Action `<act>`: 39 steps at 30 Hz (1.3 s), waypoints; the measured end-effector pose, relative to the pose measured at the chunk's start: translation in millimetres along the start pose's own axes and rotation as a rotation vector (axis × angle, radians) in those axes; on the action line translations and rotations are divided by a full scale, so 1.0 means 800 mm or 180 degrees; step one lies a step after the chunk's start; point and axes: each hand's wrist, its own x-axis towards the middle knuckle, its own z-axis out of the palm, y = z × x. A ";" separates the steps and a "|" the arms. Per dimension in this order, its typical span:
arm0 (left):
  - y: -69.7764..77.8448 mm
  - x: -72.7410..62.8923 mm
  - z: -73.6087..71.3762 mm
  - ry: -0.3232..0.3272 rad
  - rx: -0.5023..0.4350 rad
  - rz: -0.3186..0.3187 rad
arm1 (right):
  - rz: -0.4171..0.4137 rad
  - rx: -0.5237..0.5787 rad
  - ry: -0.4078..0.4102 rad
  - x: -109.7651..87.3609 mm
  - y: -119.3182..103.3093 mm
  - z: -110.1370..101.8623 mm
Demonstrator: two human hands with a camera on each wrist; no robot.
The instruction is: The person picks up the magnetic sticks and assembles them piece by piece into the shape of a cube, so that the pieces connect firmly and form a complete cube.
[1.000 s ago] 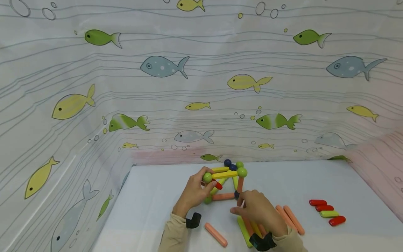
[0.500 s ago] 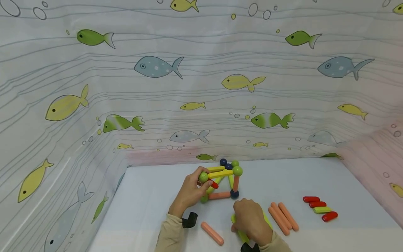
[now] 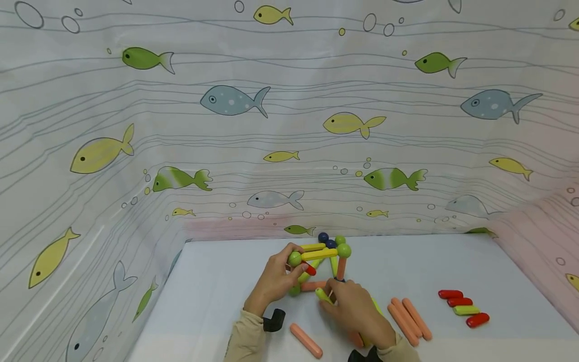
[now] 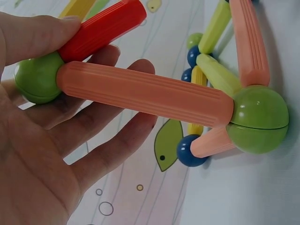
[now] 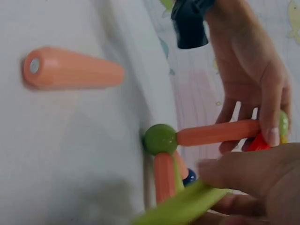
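Observation:
My left hand (image 3: 273, 281) pinches a short red magnetic rod (image 4: 105, 30) between thumb and fingers, at a green ball (image 4: 40, 77) on a corner of a ball-and-rod frame. From that ball an orange rod (image 4: 145, 93) runs down to another green ball (image 4: 258, 119) on the table. Blue balls (image 4: 191, 151) and yellow rods (image 3: 318, 255) form other parts of the frame. In front of it, my right hand (image 3: 357, 309) grips a yellow-green magnetic rod (image 5: 180, 206), one end sticking out past the thumb. The frame's near right corner is partly hidden behind this hand.
A single orange rod (image 3: 306, 341) lies between my forearms. Further rods lie partly covered under my right hand. To its right are several orange rods (image 3: 409, 322), then short red rods (image 3: 478, 320) and a short yellow-green one (image 3: 466, 310). A fish-patterned sheet (image 3: 289, 125) surrounds the table.
My right hand reached down to the rods in front and has come up toward the frame with a yellow-green rod. The left hand keeps its hold on the frame's corner.

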 end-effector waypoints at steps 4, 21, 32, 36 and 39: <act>0.001 -0.001 0.000 -0.0001 -0.0011 -0.0006 | -0.0026 -0.0021 0.0494 0.009 0.002 0.005; 0.000 0.003 -0.001 0.0013 0.0074 0.0098 | 0.0036 -0.0060 0.1097 0.024 0.009 0.030; 0.003 0.001 -0.002 0.0022 0.0049 0.0083 | 0.0090 -0.0097 0.1155 0.025 0.011 0.032; 0.003 0.002 -0.002 0.0019 0.0025 0.0059 | 0.0130 -0.0039 0.1032 0.022 0.008 0.024; 0.003 0.002 -0.002 0.0012 0.0009 0.0029 | 0.0145 0.0061 0.0948 0.017 0.001 0.013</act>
